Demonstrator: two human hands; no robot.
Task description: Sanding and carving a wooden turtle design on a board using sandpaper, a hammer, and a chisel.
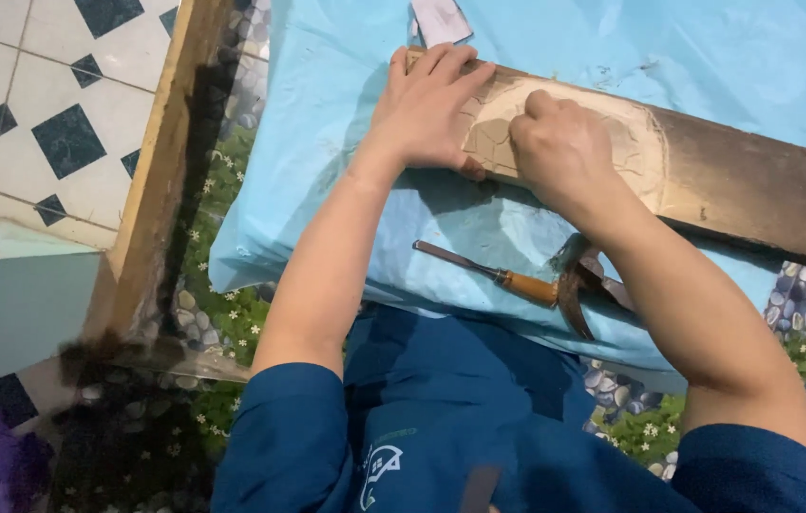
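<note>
Head view looks straight down on 2 bare forearms reaching away from a blue-clad lap. Over on the left, the left hand (425, 106) lies flat, palm down, fingers stretched out and close together across the near end of the wooden plank (754, 180), pinning it, nothing gripped. Moving right, the pale oval carving (569, 128) sits cut into that plank, which rests slanted on a light blue plastic sheet (327, 123). The right hand (562, 147) is bunched into a loose fist on top of the carving, knuckles up, fingers curled under; whether they pinch a small tool I cannot tell, the hand covers it. Much of the carved pattern is hidden beneath both hands. Nearer the lap, a chisel (488, 273) with a wooden handle lies loose on the sheet, blade pointing left, and just right of it a curved dark tool (578, 290), half tucked under the right forearm, hard to make out
</note>
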